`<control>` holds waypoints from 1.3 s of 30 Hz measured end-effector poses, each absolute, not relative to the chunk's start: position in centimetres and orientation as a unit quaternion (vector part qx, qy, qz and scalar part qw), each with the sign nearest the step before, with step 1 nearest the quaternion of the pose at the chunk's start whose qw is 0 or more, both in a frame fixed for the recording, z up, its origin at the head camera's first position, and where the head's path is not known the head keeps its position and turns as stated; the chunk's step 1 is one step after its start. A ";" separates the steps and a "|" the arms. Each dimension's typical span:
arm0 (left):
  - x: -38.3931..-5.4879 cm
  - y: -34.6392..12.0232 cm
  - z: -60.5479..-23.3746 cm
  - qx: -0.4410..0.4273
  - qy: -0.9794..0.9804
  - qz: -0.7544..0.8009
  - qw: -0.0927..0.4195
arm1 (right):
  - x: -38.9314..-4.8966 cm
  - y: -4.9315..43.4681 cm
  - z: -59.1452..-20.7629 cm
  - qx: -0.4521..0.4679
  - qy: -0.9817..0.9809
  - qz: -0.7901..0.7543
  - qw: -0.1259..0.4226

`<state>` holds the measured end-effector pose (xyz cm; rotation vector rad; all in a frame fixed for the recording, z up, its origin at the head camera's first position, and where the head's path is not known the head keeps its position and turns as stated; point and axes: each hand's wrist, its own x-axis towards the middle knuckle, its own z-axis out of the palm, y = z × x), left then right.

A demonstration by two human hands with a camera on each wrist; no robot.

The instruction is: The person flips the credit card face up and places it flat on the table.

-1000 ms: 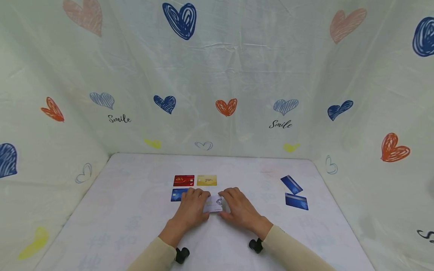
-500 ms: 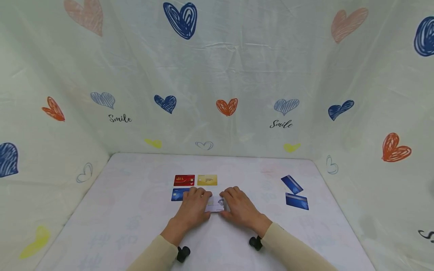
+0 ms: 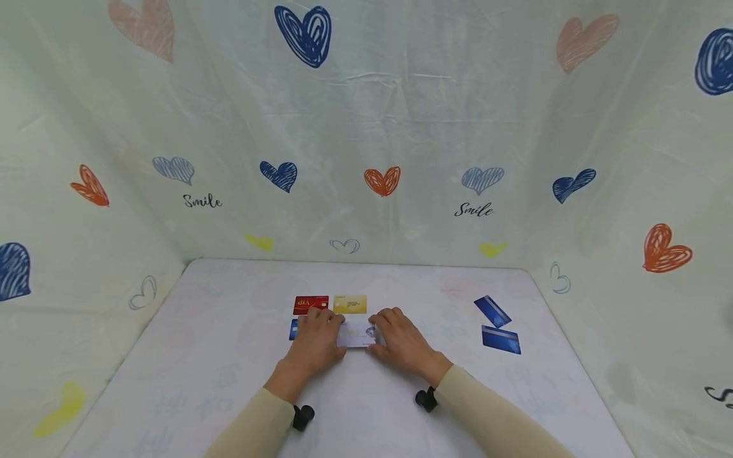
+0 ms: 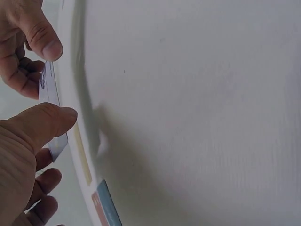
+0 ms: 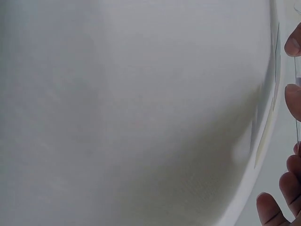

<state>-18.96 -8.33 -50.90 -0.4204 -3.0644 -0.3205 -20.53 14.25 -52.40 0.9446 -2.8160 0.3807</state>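
Between my two hands is a white card (image 3: 356,334) with a dark print at its right end. My left hand (image 3: 315,337) pinches its left end, thumb on the near side and fingers behind, as the left wrist view shows with the same card (image 4: 53,96). At the other end, my right hand (image 3: 403,343) pinches the card's edge. A blue card (image 3: 294,329) is partly covered by my left hand. Just beyond lie a red VIP card (image 3: 309,304) and a yellow card (image 3: 350,305). In the right wrist view the thumbs and fingers (image 5: 292,101) appear only at the right border.
Two more blue cards, one tilted (image 3: 493,312) and one nearer (image 3: 501,340), lie at the right of the white table (image 3: 229,381). A curtain (image 3: 424,127) printed with hearts hangs behind and along both sides.
Both hands have moved slightly away from the body and leftward with the white card. My left hand now covers more of the blue card. The other cards stay put.
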 end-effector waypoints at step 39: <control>-21.7 -9.3 -51.6 -0.115 -0.989 -0.077 -0.049 | -23.2 12.2 -52.7 0.280 -0.954 0.102 -0.027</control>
